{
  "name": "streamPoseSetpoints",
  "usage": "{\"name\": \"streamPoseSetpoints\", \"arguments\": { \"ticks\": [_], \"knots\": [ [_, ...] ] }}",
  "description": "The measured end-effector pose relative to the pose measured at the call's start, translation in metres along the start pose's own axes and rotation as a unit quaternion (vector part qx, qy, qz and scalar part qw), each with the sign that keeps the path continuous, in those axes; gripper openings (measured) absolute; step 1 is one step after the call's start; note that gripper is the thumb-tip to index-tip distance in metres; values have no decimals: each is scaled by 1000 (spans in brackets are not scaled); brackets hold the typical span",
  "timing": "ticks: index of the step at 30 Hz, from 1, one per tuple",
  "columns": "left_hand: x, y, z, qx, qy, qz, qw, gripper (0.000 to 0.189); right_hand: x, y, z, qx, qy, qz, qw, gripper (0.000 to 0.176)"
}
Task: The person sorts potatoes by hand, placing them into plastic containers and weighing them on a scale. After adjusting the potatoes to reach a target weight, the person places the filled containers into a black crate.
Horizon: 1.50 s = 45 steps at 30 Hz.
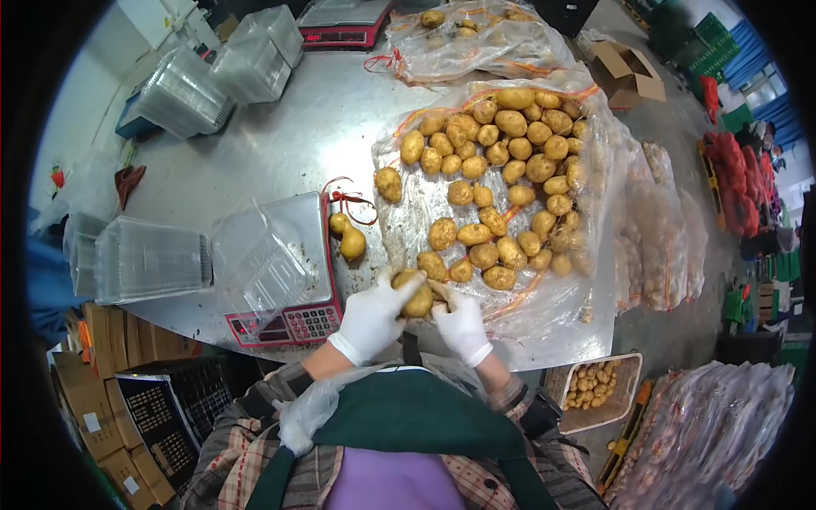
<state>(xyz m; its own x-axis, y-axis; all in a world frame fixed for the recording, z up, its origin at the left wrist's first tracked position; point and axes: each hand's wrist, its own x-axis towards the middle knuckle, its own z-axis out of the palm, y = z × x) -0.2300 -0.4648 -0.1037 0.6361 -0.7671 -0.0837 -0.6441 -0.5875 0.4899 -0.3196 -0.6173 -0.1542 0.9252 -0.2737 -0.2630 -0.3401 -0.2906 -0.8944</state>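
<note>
Yellow-brown potato [417, 301] sits grasped in the left hand [371, 321], by the near edge of the bench [285, 157]; likely firm, fairly light, gritty, best held round its middle; whether the right hand [461, 327] grips anything, I cannot tell.

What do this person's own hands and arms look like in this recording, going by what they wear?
The left hand and right hand wear plain white, close-fitting gloves that end at the wrist, short of the cuffs. Both sleeves are plaid, mixing dark and light tones with reddish lines. I see no markings on the gloves.
</note>
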Motion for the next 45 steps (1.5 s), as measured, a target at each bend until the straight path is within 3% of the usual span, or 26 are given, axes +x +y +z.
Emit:
{"name": "streamPoseSetpoints", "arguments": {
  "ticks": [1, 3, 4, 5, 6, 7, 9, 11, 13, 14, 17, 18, 22, 27, 28, 31, 32, 33, 34, 35, 36, 37, 39, 40, 43, 45],
  "knots": [
    [1, -2, 0, -40, 17, 0, 999, 61, 3, 23, 5, 70, 36, -10, 997, 42],
    [5, -11, 3, -119, 56, -5, 991, 59, -1, -5, -10, 127, 14, 30, 991, 41],
    [9, -22, 8, -284, 51, -15, 957, 49, 0, -10, -17, 136, 10, 22, 990, 40],
    [8, -23, 7, -455, 24, -90, 885, 48, 2, -12, -18, 146, 7, 13, 989, 39],
    [7, -23, 6, -608, -4, -159, 778, 49, 7, -9, -13, 145, 45, -16, 988, 38],
    [7, -24, 4, -736, -31, -221, 639, 50, 8, -12, -10, 187, 23, -20, 982, 39],
    [6, -29, -2, -787, -105, -246, 556, 55, 7, -30, -11, 266, -20, -26, 963, 43],
    [6, -29, -2, -835, -142, -283, 450, 57, 5, -47, -5, 143, -32, -24, 989, 51],
    [3, -30, 0, -828, -139, -297, 454, 58, 10, -45, 5, 12, -15, -40, 999, 54],
    [2, -31, 1, -824, -139, -304, 457, 58, 14, -40, 10, -2, 5, -93, 996, 57],
    [-8, -44, -3, -864, -185, -251, 395, 61, 13, -35, 10, 71, -60, -60, 994, 60],
    [-10, -44, -6, -869, -190, -252, 382, 61, 14, -30, 13, 38, -52, -105, 992, 60],
    [-11, -28, -16, -834, -95, -331, 431, 59, 16, -38, 20, -85, -7, -208, 974, 56],
    [-21, -31, -23, -842, -116, -332, 409, 54, 24, -44, 22, -173, -11, -224, 959, 37],
    [-23, -39, -24, -874, -182, -276, 355, 53, 28, -41, 21, -196, 2, -229, 953, 32],
    [-30, -38, -47, -840, -150, -311, 417, 54, 35, -39, 17, -132, 27, -262, 956, 22],
    [-34, -47, -57, -796, -74, -289, 526, 51, 37, -31, 15, -131, -16, -202, 971, 26],
    [-37, -61, -68, -736, 4, -258, 626, 50, 42, -20, 10, -135, 11, -186, 973, 26],
    [-38, -75, -76, -578, 119, -226, 775, 49, 49, -6, 0, -140, 37, -173, 974, 27],
    [-40, -89, -85, -385, 231, -179, 875, 50, 57, 9, -12, -143, 61, -161, 975, 27],
    [-42, -102, -96, -271, 238, -180, 915, 51, 65, 24, -28, -162, 89, -120, 975, 28],
    [-45, -115, -105, -151, 242, -179, 942, 52, 75, 39, -46, -180, 117, -80, 973, 28],
    [-56, -149, -104, -82, 252, -200, 943, 52, 95, 63, -75, -149, 171, -6, 974, 28],
    [-61, -163, -98, -78, 244, -228, 939, 55, 106, 79, -88, -155, 206, -6, 966, 28],
    [-67, -174, -86, 113, 171, -192, 960, 59, 139, 105, -118, -184, 292, 8, 939, 28],
    [-63, -181, -81, 81, 192, -167, 964, 51, 157, 113, -133, -296, 312, 20, 902, 32]
  ]
}}
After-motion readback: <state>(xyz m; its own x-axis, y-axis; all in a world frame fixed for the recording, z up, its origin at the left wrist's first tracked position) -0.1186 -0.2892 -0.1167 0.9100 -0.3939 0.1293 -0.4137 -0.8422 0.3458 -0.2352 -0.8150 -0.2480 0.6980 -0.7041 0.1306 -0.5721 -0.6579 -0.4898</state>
